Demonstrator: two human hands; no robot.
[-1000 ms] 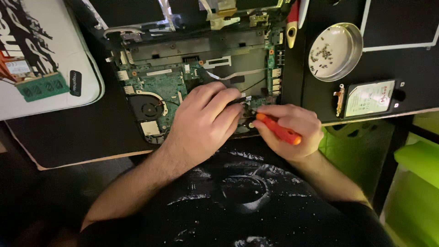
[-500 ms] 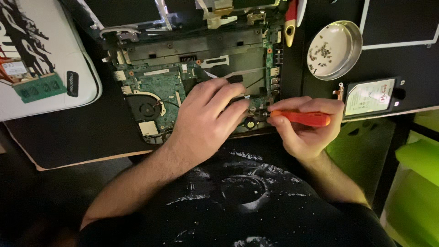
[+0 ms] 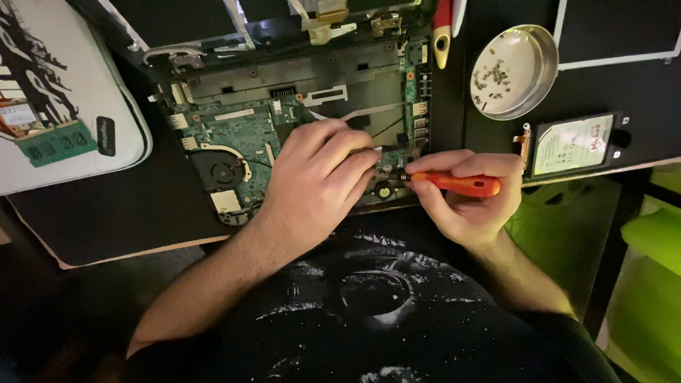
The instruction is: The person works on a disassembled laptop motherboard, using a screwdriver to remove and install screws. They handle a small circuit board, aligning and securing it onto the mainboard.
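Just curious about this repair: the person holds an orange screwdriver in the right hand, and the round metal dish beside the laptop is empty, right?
Not quite. The head view shows the round metal dish holding small screws. The rest stands: the right hand grips the orange screwdriver.

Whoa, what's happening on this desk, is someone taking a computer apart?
Yes. A person has an opened laptop on a dark mat, its green circuit board bare. The left hand rests on the board near its front right corner, while the right hand holds an orange-handled screwdriver with its tip pointed there. A round metal dish holds loose screws, with a removed hard drive below it.
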